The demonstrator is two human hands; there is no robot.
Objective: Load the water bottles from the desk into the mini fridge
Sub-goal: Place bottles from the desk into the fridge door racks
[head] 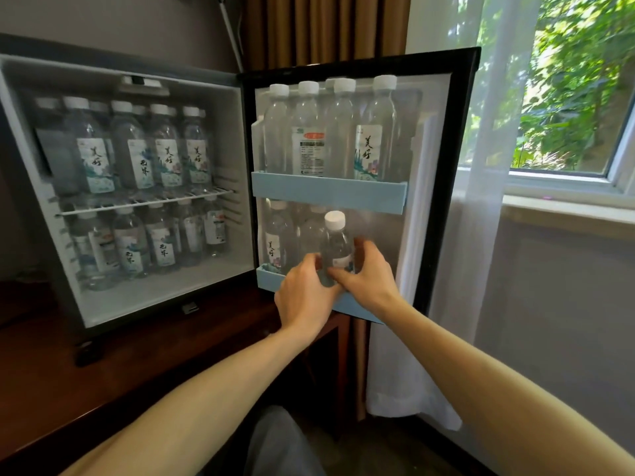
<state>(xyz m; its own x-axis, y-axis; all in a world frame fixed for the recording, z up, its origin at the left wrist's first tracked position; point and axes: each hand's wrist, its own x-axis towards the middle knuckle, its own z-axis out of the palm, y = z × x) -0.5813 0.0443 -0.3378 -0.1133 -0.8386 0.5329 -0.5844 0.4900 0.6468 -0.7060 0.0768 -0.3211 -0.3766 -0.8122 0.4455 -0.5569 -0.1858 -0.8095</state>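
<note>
A clear water bottle (336,242) with a white cap stands in the lower door shelf (269,281) of the open mini fridge (113,68). Both hands hold it: my left hand (304,294) grips its lower left side and my right hand (368,275) wraps its right side. Other bottles (277,240) stand behind it in that shelf. The upper door shelf (328,191) holds several bottles (374,130). Inside the fridge, bottles (165,151) fill the wire rack (147,200) and the floor below it. The held bottle's base is hidden by my fingers.
The fridge stands on a dark wooden desk (103,383). Its door (443,173) swings open to the right, close to a sheer white curtain (446,304) and a window (563,97). Brown drapes (326,25) hang behind. My knee (278,441) shows below.
</note>
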